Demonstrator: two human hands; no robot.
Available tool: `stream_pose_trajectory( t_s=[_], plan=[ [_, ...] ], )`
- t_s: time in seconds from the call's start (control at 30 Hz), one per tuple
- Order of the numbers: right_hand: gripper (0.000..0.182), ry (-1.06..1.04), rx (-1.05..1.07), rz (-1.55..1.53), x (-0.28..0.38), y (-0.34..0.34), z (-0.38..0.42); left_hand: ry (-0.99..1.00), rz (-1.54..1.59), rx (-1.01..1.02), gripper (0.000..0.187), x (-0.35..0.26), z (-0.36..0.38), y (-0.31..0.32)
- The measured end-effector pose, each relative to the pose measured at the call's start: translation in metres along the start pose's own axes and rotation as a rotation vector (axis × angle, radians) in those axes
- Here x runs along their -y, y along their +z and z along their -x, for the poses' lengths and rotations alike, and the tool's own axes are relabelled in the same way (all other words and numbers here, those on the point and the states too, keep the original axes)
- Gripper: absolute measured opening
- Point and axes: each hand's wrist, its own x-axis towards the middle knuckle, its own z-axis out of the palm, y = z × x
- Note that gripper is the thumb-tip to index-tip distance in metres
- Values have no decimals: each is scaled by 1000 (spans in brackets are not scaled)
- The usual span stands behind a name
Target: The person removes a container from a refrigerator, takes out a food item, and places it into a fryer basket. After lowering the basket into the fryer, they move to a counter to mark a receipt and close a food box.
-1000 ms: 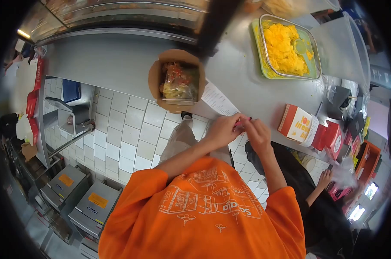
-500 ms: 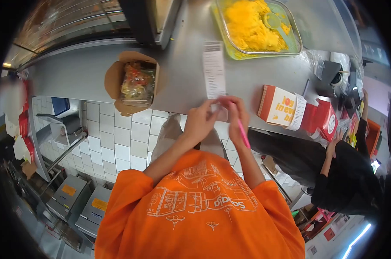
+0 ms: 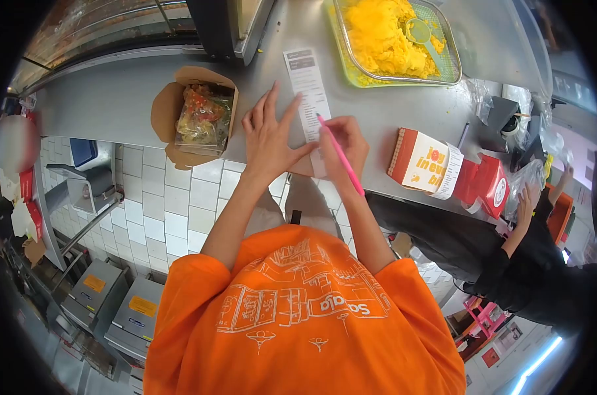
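A long white receipt [image 3: 305, 85] lies on the steel counter [image 3: 120, 99]. My left hand [image 3: 267, 135] rests flat beside it with fingers spread, a fingertip touching the paper's edge. My right hand [image 3: 344, 146] grips a pink pen [image 3: 341, 156], its tip on the receipt. An open brown takeaway box [image 3: 196, 118] with food in a clear bag stands to the left of my left hand.
A tray of yellow rice [image 3: 390, 39] with a green scoop sits at the back. Red-and-white printed boxes [image 3: 443, 168] stand at the right. A person in black [image 3: 529, 263] works at the right. A dark appliance [image 3: 229, 26] stands behind the takeaway box.
My hands have parted: the left now lies flat by the receipt, and the right has brought the pen tip down onto the paper. The view shifted slightly.
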Motion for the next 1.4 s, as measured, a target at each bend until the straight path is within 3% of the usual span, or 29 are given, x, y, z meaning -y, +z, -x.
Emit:
stream_pose_trajectory(
  t_s=[0.1, 0.33, 0.4, 0.83, 1.03, 1.1, 1.23, 1.4],
  plan=[
    [10, -18, -83, -14, -10, 15, -12, -20, 17, -5, 87, 1, -1, 1],
    [10, -86, -19, 19, -16, 23, -16, -14, 35, -14, 87, 3, -2, 1],
    [9, -18, -118, 29, -15, 16, -19, -8, 52, -8, 87, 3, -1, 0],
    [10, -51, 14, 59, -15, 12, -6, -12, 8, -4, 90, 5, -1, 3],
    [10, 34, -21, -3, -15, 7, -12, -6, 52, -8, 88, 4, 0, 4],
    [8, -52, 8, 15, -8, 7, -5, -11, 24, -8, 89, 4, -2, 3],
    [7, 18, -97, -58, -5, -13, 2, -25, 71, -2, 94, 5, -1, 3],
    [11, 32, -34, -46, -13, -6, 7, -1, 32, -16, 90, 5, -1, 3]
  ],
)
